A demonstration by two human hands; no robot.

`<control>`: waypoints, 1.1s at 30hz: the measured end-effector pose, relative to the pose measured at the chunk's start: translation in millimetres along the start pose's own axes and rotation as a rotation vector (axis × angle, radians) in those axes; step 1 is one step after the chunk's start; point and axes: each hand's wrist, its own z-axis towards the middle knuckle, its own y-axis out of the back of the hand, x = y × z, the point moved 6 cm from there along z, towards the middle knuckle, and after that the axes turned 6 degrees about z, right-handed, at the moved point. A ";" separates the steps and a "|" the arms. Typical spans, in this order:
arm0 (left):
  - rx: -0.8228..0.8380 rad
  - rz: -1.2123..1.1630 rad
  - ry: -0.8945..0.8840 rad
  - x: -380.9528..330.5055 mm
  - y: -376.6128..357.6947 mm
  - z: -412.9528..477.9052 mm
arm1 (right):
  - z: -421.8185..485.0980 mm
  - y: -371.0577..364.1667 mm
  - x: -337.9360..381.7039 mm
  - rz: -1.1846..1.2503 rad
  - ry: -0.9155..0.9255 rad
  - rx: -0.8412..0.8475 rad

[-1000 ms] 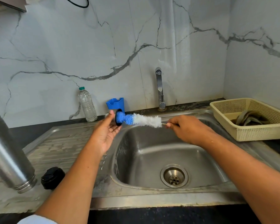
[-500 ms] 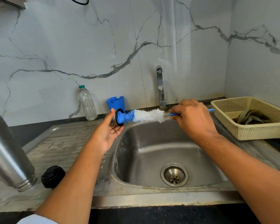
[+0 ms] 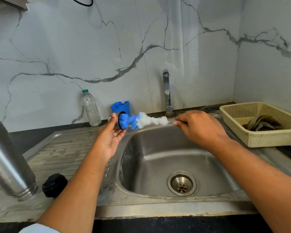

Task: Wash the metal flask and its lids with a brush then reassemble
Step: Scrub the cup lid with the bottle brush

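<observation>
R grip (image 3: 200,128) clenched on brush (image 3: 146,121) handle | L grip (image 3: 111,137) pinches lid (image 3: 122,113) | bristles pressed in lid

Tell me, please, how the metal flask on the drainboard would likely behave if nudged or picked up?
The metal flask stands mouth down on the drainboard, tall over a narrow threaded rim, so a nudge would probably tip it, and it could then roll. Its smooth steel wall looks rigid and, if wet, likely slippery.

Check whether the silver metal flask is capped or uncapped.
Uncapped: the silver metal flask shows a bare threaded neck; a black round lid lies beside it.
</observation>
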 end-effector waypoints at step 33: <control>0.071 0.038 0.038 11.0 -13.8 0.6 | -8.5 -17.5 -16.8 0.155 -0.262 0.289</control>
